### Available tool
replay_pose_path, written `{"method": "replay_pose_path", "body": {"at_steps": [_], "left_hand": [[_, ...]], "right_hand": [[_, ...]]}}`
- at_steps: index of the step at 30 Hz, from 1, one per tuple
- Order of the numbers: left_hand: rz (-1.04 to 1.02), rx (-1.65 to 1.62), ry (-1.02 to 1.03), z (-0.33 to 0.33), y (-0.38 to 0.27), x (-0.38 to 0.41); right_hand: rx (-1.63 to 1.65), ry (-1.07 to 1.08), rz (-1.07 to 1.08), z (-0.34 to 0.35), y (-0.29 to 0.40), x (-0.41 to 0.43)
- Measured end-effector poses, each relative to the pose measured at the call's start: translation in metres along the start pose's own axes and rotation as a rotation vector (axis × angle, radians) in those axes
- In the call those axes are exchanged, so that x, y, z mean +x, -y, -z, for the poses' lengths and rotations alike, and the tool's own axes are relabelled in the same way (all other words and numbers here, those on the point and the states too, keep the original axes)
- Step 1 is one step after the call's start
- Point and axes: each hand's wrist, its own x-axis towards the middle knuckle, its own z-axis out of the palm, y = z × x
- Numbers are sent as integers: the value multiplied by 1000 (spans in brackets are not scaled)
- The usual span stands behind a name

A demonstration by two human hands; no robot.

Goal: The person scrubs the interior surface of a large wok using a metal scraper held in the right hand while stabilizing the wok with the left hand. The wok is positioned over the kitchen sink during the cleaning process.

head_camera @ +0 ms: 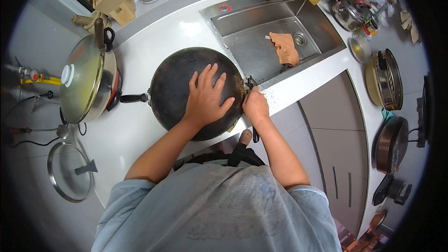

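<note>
A dark, blackened wok (171, 80) lies upside down on the white countertop (136, 129) in front of me. Its black handle (133, 98) points left. My left hand (206, 98) rests flat on the upturned bottom, fingers spread, holding nothing. At the wok's right edge, beside a worn, brownish patch, my right hand (256, 103) is closed around a black-handled tool (256, 135). The handle's end sticks out below my fist near the counter's front edge. My fist hides the rest, so its working end cannot be made out. Dark crumbs (276, 99) are scattered on the counter to the right.
The steel sink (245, 38) holds an orange cloth (285, 47). A lidded pan (87, 84) stands left on a cooker. A glass lid (70, 173) leans by the wall. Along the right counter are a kettle (346, 14), a steamer pot (374, 80) and a brown pan (388, 147).
</note>
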Motion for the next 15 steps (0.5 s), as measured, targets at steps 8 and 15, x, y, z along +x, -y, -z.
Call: {"method": "replay_pose_path", "body": {"at_steps": [8,15], "left_hand": [[15,-38,17,-1,3,-1],[8,-52,18,0,3,0]], "right_hand": [[122,-29,-107,12,8,-12],[483,-44,-146,-31,-37,-6]]}}
